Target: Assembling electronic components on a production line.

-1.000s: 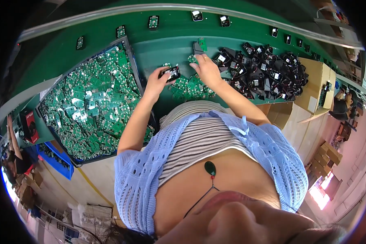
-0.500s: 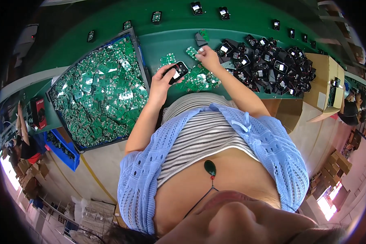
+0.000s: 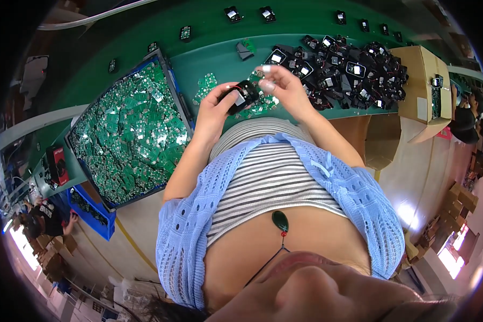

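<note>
My left hand (image 3: 213,111) is closed around a black plastic casing (image 3: 243,99), which has a white part and thin red wires inside. Beside it, my right hand (image 3: 288,92) has its thumb and fingers bent around a small green circuit board (image 3: 256,76), partly hidden by the fingertips. Below both hands lies a loose pile of green circuit boards (image 3: 262,105). A few more boards (image 3: 205,85) rest left of the casing. Just beyond the hands sits a dark grey piece (image 3: 244,51) against a green board.
A large black-rimmed tray (image 3: 178,91) full of circuit boards stands at left. Many black casings (image 3: 354,80) are heaped at right, next to a cardboard box (image 3: 421,80). Single casings (image 3: 233,14) line the far green surface. A blue bin (image 3: 94,212) sits at lower left.
My right hand has come nearer the left one with the circuit board. The casing in my left hand has turned and tilted. The whole view has shifted slightly.
</note>
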Demonstrator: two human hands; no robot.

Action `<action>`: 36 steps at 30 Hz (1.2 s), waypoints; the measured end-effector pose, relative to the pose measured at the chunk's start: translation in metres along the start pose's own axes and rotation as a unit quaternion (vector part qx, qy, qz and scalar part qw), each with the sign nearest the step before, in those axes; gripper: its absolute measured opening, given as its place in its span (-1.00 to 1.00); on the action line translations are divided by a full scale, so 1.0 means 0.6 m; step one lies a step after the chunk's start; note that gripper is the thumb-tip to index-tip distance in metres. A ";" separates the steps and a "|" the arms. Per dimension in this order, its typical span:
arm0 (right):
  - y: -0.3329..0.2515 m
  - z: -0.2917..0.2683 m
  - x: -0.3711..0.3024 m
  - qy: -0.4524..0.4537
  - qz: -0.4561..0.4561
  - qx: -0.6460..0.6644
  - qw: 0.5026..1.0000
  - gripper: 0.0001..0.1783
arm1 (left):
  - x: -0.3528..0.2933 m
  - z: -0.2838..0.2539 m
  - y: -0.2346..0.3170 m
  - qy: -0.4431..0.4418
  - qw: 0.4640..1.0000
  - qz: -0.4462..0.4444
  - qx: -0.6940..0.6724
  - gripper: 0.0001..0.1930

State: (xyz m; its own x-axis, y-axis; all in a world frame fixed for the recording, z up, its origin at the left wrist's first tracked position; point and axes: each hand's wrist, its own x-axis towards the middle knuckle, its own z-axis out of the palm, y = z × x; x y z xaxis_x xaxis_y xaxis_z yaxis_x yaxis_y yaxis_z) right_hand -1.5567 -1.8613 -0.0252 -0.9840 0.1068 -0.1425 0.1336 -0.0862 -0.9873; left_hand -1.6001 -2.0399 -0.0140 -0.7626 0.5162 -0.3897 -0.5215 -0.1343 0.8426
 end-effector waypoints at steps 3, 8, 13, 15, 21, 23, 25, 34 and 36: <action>0.003 0.002 -0.023 -0.065 0.070 0.017 0.995 -0.79 | -0.011 0.016 0.000 0.003 0.991 -0.022 -0.131 -0.76; -0.008 0.013 -0.027 0.047 0.025 0.098 0.994 -0.80 | -0.015 0.031 0.002 0.056 0.997 0.016 -0.048 -0.84; -0.035 0.004 -0.050 0.038 -0.039 0.000 0.999 -0.79 | -0.005 0.014 -0.016 0.113 0.986 0.093 0.078 -0.85; -0.052 0.011 -0.058 0.035 -0.076 -0.051 0.995 -0.76 | 0.001 0.011 -0.020 0.132 0.973 0.127 0.137 -0.84; -0.084 0.040 -0.065 -0.030 -0.012 0.132 0.991 -0.73 | 0.013 0.007 -0.035 0.145 0.921 0.251 0.258 -0.84; -0.083 0.047 -0.063 -0.036 -0.010 0.132 0.991 -0.73 | 0.010 0.008 -0.035 0.140 0.933 0.222 0.245 -0.84; -0.080 0.049 -0.061 -0.041 -0.009 0.133 0.990 -0.73 | 0.004 0.016 -0.027 0.135 0.944 0.192 0.231 -0.84; -0.071 0.047 -0.060 -0.019 0.017 0.126 0.992 -0.73 | -0.003 0.016 -0.027 0.134 0.934 0.239 0.229 -0.84; -0.068 0.046 -0.060 -0.021 0.032 0.109 0.993 -0.73 | -0.014 0.027 -0.010 0.113 0.964 0.173 0.167 -0.84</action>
State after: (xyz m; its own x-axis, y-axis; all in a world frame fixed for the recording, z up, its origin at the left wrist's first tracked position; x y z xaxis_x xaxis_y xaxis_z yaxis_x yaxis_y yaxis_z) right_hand -1.5299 -1.8891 0.0219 -0.9789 0.0531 -0.1973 0.1722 -0.3048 -0.9367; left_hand -1.5842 -2.0297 -0.0098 -0.9521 0.2878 -0.1036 -0.0981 0.0336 0.9946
